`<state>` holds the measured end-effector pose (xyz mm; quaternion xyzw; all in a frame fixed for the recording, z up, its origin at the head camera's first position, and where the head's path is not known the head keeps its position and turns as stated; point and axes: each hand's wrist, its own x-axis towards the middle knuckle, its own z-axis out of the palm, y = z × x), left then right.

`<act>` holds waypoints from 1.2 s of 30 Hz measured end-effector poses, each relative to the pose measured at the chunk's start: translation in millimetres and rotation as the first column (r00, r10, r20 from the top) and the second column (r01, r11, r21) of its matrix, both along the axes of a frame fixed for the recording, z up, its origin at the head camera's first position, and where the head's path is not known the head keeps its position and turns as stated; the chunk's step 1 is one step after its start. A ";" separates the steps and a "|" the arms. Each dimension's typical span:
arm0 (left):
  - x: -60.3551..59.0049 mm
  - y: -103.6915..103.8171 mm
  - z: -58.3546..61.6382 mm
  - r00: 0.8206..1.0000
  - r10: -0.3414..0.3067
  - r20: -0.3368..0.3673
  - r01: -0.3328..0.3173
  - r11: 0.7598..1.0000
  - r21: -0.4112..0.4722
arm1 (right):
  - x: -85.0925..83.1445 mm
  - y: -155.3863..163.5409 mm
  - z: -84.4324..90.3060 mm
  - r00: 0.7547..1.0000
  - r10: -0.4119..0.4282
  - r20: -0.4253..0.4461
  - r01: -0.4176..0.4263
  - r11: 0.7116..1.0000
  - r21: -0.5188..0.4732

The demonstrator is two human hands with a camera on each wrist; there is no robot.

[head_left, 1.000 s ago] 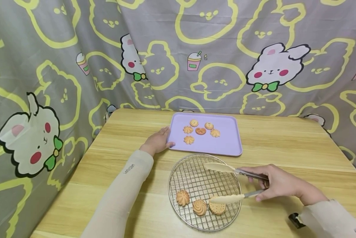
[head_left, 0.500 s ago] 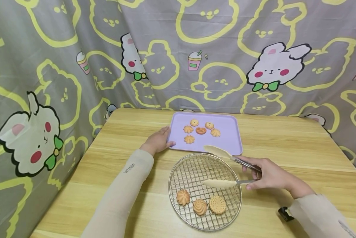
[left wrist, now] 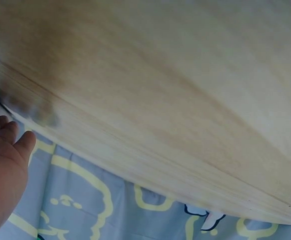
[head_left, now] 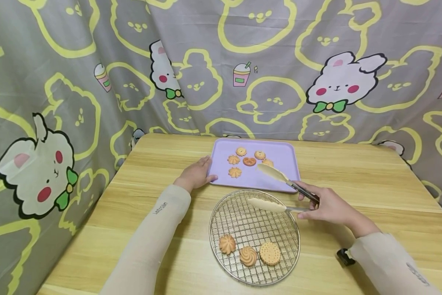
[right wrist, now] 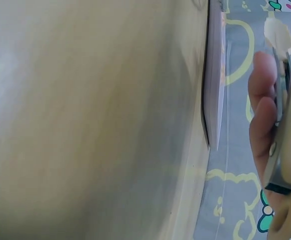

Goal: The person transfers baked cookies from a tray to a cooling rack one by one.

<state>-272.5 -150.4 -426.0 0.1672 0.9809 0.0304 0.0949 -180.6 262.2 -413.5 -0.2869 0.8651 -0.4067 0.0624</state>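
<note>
My right hand [head_left: 329, 205] grips metal tongs [head_left: 305, 191] with cream tips, the arms spread apart with nothing between them. In the head view the upper tip overlaps a flower-shaped cookie [head_left: 267, 163] on the purple tray [head_left: 280, 180]; the lower tip is over the round wire rack [head_left: 256, 225]. My left hand [head_left: 195, 174] rests at the tray's left edge, fingers extended along it and thumb at the near corner. Around a brown heart-shaped pretzel cookie [head_left: 249, 162] lie several pale cookies. The rack bears a fluted cookie [head_left: 227, 244], a swirl cookie [head_left: 248, 256] and a round dotted cookie [head_left: 270, 253].
The wooden table [head_left: 354, 172] carries both tray and rack, the rack directly in front of the tray. A grey patterned curtain [head_left: 206, 106] hangs behind the table and along its left side. A black device [head_left: 345, 257] sits at my right wrist.
My right hand has carried the spread tongs up and to the left, away from the round dotted cookie, until the upper tip is over the tray. My left hand stays in place.
</note>
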 end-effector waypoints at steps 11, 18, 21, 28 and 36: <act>-1.2 0.7 0.1 1.000 0.002 0.000 -0.002 1.000 0.001 | -11.2 -6.4 4.7 0.979 -0.205 0.010 0.203 0.972 0.117; -0.1 0.5 0.3 1.000 0.000 -0.005 0.000 1.000 0.009 | -17.4 -11.5 7.7 0.959 -0.281 0.017 0.276 0.950 0.147; 0.7 0.1 0.9 1.000 0.001 -0.002 -0.001 1.000 0.016 | -20.2 -13.4 8.3 0.950 -0.310 -0.015 0.308 0.932 0.190; 1.0 -0.1 0.7 1.000 0.003 -0.002 -0.003 1.000 0.020 | -27.4 -18.0 8.7 0.930 -0.366 -0.047 0.364 0.892 0.268; 0.5 -0.3 -0.3 1.000 0.005 -0.005 -0.005 1.000 0.020 | -31.0 -22.2 10.7 0.925 -0.374 -0.069 0.375 0.867 0.329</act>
